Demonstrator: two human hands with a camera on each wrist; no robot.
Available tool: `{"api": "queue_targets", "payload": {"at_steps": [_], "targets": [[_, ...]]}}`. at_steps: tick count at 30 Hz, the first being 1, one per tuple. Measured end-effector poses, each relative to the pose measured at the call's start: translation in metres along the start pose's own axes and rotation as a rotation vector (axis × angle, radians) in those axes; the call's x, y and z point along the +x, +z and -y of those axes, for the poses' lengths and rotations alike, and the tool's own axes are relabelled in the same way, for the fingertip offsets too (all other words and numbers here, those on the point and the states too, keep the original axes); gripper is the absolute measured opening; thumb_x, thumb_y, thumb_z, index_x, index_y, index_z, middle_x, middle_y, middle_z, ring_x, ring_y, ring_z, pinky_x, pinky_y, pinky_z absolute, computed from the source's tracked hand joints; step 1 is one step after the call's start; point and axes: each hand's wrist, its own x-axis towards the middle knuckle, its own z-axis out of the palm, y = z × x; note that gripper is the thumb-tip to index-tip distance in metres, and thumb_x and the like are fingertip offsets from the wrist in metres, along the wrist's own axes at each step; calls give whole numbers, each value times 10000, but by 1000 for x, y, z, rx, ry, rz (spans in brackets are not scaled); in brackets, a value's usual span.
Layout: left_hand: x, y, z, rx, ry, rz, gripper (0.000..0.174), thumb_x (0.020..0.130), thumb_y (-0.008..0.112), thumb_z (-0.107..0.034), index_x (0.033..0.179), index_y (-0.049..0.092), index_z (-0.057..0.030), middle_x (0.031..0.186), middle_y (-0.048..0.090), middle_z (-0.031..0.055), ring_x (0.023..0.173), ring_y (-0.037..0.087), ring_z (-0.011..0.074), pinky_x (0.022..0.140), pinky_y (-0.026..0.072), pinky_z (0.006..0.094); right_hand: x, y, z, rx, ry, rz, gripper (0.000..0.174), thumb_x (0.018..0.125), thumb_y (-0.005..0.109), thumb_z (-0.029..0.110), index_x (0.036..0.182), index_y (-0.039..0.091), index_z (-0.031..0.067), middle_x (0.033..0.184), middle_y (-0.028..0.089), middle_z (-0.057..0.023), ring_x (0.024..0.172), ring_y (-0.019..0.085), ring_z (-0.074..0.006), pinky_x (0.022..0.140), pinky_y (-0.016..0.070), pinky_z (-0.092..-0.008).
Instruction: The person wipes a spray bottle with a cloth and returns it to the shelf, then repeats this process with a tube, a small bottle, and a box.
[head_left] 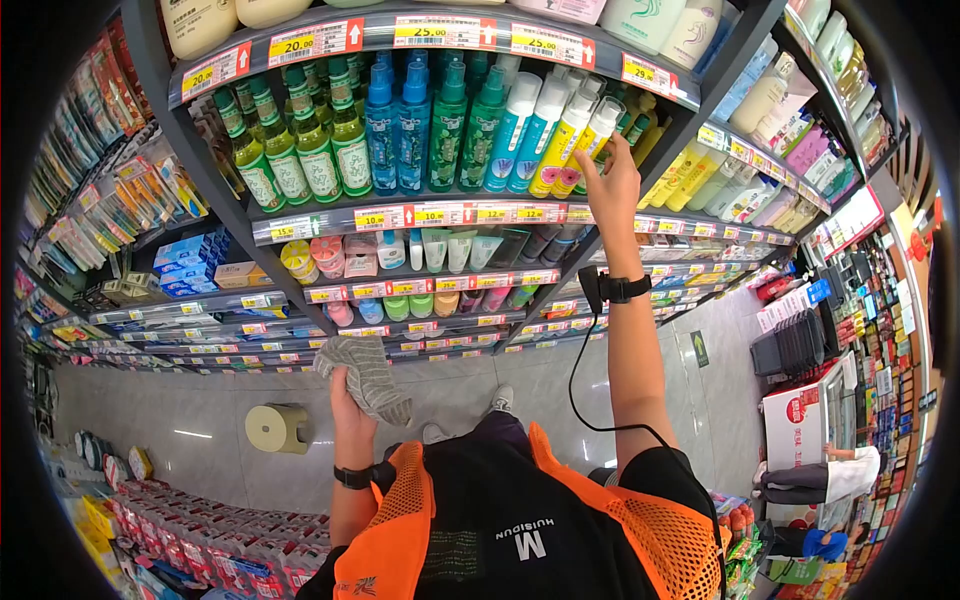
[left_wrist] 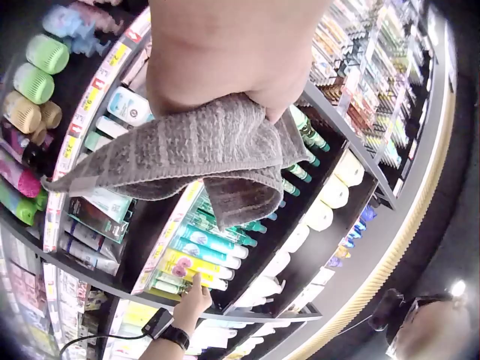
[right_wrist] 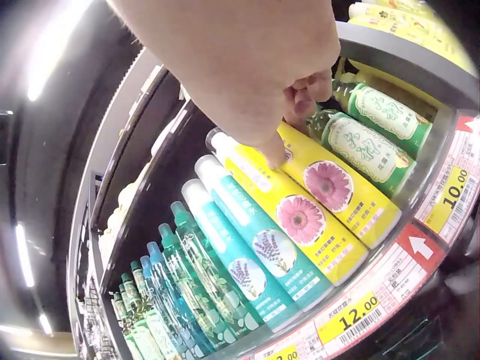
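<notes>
My left hand (head_left: 352, 408) grips a grey striped cloth (head_left: 368, 378), which droops from the fingers over the aisle. In the left wrist view the cloth (left_wrist: 187, 146) hangs in folds below the hand (left_wrist: 232, 52). Up at the shelf, my right hand (head_left: 612, 185) is at the rightmost yellow spray can (head_left: 592, 140). The right wrist view shows the thumb on the left side of that yellow can (right_wrist: 337, 187) and curled fingers at its upper right; the hand hides its top. A second yellow can (right_wrist: 296, 217) with a pink flower stands beside it.
Teal cans (head_left: 512, 130), green and blue spray bottles (head_left: 412, 130) and green glass bottles (head_left: 345, 150) line the same shelf. Price tags run along the shelf edge (head_left: 430, 215). A beige stool (head_left: 277, 430) stands on the floor. Another person (head_left: 830, 475) is at the far right.
</notes>
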Motion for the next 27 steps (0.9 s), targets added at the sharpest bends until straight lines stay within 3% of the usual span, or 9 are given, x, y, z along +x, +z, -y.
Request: {"api": "queue_targets", "payload": {"at_steps": [3, 6, 12, 24, 27], "targets": [[0, -4, -1, 1, -2, 23, 442, 1060, 469, -296, 1425, 534, -57, 1324, 657, 129, 1143, 667, 274, 958, 566, 434, 0, 2, -2, -10, 9, 11, 647, 877, 832, 266, 1368, 544, -44, 1208, 702, -238, 1050, 692, -383, 872, 543, -437], [0, -6, -2, -1, -12, 29, 442, 1059, 472, -305, 1422, 539, -60, 1316, 660, 124, 1133, 669, 268, 944, 567, 426, 0, 2, 0, -46, -11, 15, 637, 887, 822, 220, 1388, 534, -48, 1219, 705, -236, 918, 693, -319, 798, 549, -399], [4, -18, 0, -9, -20, -39, 448, 1056, 481, -314, 1419, 543, -58, 1323, 656, 121, 1135, 667, 262, 936, 569, 419, -1, 0, 3, 130, 18, 26, 634, 890, 805, 129, 1419, 513, -65, 1224, 722, -207, 714, 555, -153, 682, 518, -308], [3, -18, 2, 4, -12, -2, 445, 1055, 477, -307, 1418, 546, -59, 1327, 654, 118, 1139, 664, 256, 941, 566, 413, 0, 0, 0, 203, -9, -46, 617, 894, 798, 117, 1423, 533, -55, 1212, 716, -187, 750, 582, -134, 700, 507, -290], [4, -20, 2, 0, -18, -5, 443, 1054, 477, -306, 1418, 547, -62, 1320, 659, 118, 1136, 666, 259, 941, 567, 417, -1, 0, 0, 194, -21, -58, 607, 913, 786, 123, 1443, 536, -34, 1279, 708, -165, 737, 577, -89, 654, 497, -253]]}}
